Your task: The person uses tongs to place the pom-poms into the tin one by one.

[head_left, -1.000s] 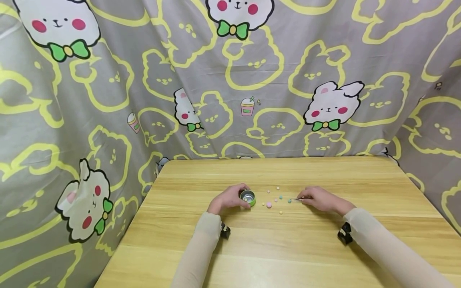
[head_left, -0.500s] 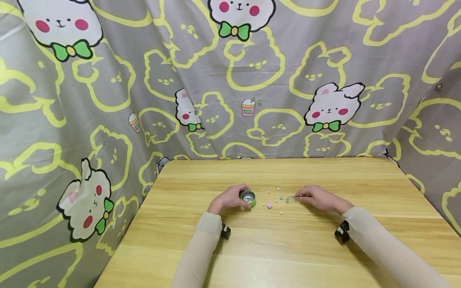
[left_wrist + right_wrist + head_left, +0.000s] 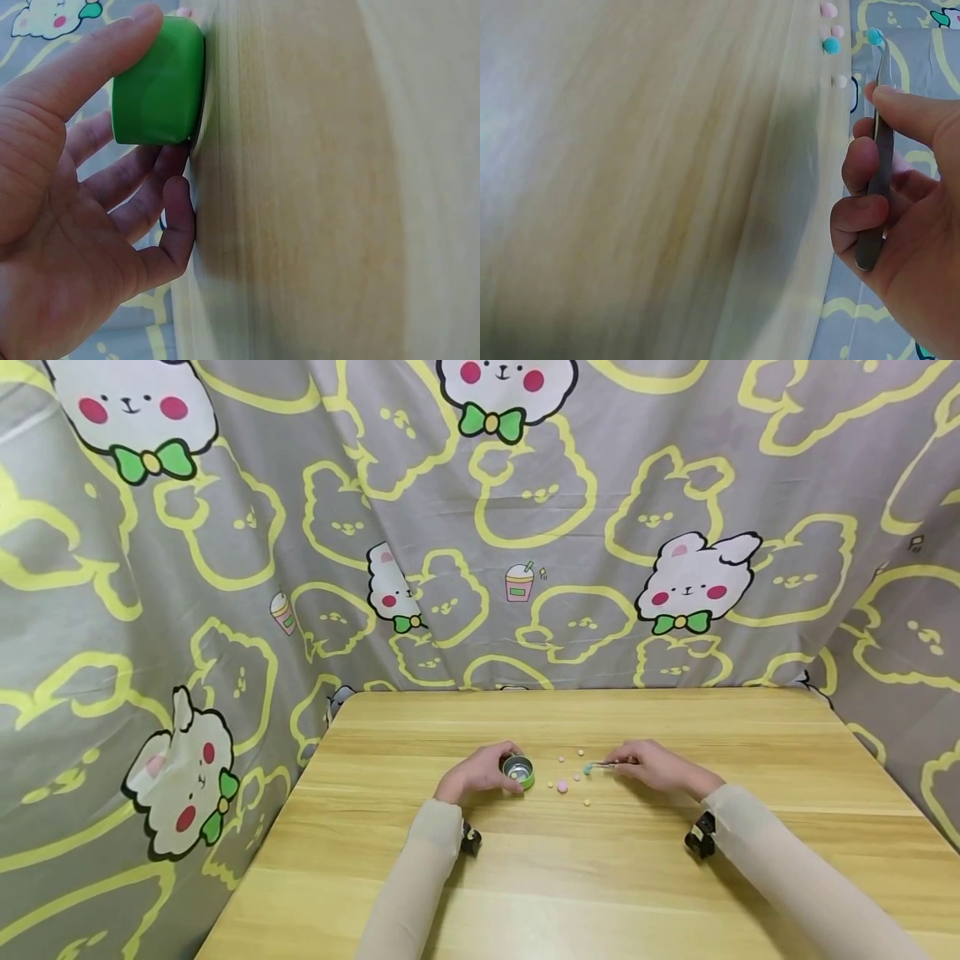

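Note:
A small green cup [image 3: 517,772] with a shiny metal inside stands on the wooden table [image 3: 600,877]. My left hand [image 3: 491,772] grips it from the left; in the left wrist view the thumb and fingers curl round the green cup [image 3: 159,82]. My right hand [image 3: 647,766] pinches metal tweezers [image 3: 609,765] pointing left, a teal bead [image 3: 588,768] at their tip, just right of the cup. The right wrist view shows the tweezers [image 3: 877,150] and the teal bead [image 3: 874,35] held above the table.
Several small loose beads lie between the hands: a pink bead [image 3: 560,787], another teal bead [image 3: 830,46], a cream bead [image 3: 841,80]. A grey cartoon-print curtain [image 3: 225,568] encloses the table at the back and sides.
My right hand has moved left with the tweezers, carrying the teal bead closer to the cup. The left hand and cup have stayed put.

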Demonstrator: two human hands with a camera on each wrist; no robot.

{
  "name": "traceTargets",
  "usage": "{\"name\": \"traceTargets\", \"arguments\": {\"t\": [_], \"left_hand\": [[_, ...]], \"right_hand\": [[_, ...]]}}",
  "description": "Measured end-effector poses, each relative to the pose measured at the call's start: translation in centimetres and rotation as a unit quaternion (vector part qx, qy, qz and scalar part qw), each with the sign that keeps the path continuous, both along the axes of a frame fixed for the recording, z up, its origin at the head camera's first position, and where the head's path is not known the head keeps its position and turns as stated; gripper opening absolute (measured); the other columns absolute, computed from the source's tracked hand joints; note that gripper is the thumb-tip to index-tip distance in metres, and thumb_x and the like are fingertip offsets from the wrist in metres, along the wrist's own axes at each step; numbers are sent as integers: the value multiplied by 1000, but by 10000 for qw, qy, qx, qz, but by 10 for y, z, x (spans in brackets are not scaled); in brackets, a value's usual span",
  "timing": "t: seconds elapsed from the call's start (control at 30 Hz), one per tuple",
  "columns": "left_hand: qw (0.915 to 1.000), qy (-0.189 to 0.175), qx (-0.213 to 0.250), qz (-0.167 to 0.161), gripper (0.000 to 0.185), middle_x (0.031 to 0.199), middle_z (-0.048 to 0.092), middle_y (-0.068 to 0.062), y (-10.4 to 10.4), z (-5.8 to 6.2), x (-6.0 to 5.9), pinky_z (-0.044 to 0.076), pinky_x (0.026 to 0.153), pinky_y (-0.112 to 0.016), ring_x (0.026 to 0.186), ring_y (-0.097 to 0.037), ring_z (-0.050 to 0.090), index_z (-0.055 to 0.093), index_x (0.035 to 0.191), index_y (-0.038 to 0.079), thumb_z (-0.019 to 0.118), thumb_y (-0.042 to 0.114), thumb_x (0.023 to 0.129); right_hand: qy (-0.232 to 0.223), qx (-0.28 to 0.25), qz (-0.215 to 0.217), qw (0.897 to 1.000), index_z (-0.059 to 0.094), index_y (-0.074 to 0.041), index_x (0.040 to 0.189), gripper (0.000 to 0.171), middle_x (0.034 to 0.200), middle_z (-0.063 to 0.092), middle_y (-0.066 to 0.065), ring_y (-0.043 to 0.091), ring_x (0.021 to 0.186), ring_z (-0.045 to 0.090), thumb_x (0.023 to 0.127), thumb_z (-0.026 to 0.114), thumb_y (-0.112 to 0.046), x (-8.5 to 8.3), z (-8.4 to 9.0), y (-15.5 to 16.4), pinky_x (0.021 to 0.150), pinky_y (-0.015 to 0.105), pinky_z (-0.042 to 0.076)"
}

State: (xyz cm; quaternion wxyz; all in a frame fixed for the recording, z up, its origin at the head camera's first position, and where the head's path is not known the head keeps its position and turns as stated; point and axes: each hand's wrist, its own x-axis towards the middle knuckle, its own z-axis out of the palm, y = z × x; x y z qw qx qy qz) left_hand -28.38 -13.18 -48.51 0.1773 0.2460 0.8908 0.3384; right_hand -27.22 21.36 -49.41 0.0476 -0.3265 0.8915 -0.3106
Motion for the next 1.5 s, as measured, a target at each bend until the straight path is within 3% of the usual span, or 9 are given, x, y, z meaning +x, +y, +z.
{"name": "traceTargets", "arguments": {"t": [0.37,0.6,0.9,1.07,1.5], "left_hand": [[10000,16,-42,-7,50,103,60,2,-2,-2,0,43,86,-30,94,-13,56,57,115,16,83,23,73],[10000,22,-30,15,50,103,60,4,-2,-2,1,42,86,-31,94,-12,56,57,115,18,84,24,72],[10000,54,-50,-48,50,102,60,5,-2,-1,-1,44,84,-29,93,-11,56,57,115,17,83,25,74],[10000,31,-80,-11,50,103,60,5,-1,0,-1,44,84,-29,93,-11,56,56,116,17,83,26,74],[9999,96,-82,0,52,102,60,5,-1,-2,-3,43,84,-29,92,-10,56,57,116,18,83,27,73]], "right_hand": [[-49,21,17,10000,68,-7,111,21,98,63,2,11,78,52,94,58,-10,-4,5,-12,68,29,44],[54,-26,159,9999,69,-8,112,21,102,64,3,16,86,56,94,58,-12,-7,9,-24,73,34,44],[40,-155,326,9993,68,-5,112,21,90,59,-2,9,70,47,95,58,-12,-9,20,-43,62,27,41],[-43,-198,437,9988,67,-4,113,22,94,60,1,10,71,48,95,57,-13,-10,23,-52,61,27,42],[174,-215,684,9973,70,-7,107,19,96,64,1,12,84,56,93,60,-12,-19,23,-81,72,32,45]]}}
